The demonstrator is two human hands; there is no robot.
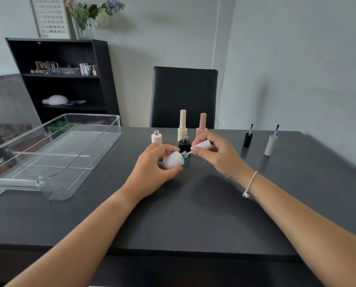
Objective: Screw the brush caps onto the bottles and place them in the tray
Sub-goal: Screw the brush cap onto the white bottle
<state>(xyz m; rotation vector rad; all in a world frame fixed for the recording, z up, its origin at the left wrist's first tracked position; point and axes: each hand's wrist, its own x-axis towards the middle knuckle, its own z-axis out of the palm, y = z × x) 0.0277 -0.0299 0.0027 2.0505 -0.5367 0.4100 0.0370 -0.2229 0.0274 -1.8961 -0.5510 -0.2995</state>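
I've got the dark matte surface (193,214) in front of me, and off to the left the clear plastic tray (55,154) sits with nothing in it that I can see, so no bottle is stowed yet. Behind my hands stand a capped cream bottle (182,126) and a capped pink square bottle (202,126), plus an open pale pink bottle (156,137) and an open black bottle (184,142). To the right, a black brush cap (248,138) and a ribbed lilac brush cap (271,145) stand brush-up.

My left hand (152,168) grips the white round bottle (174,160), fingers curled round it, held above the surface, long axis tilted, neck pointing up-right. My right hand (216,156) pinches the white brush cap (203,145), open end down-left, just at the neck.

I judge this the mating step: next I need both axes lined up, brush into the neck, then twist.
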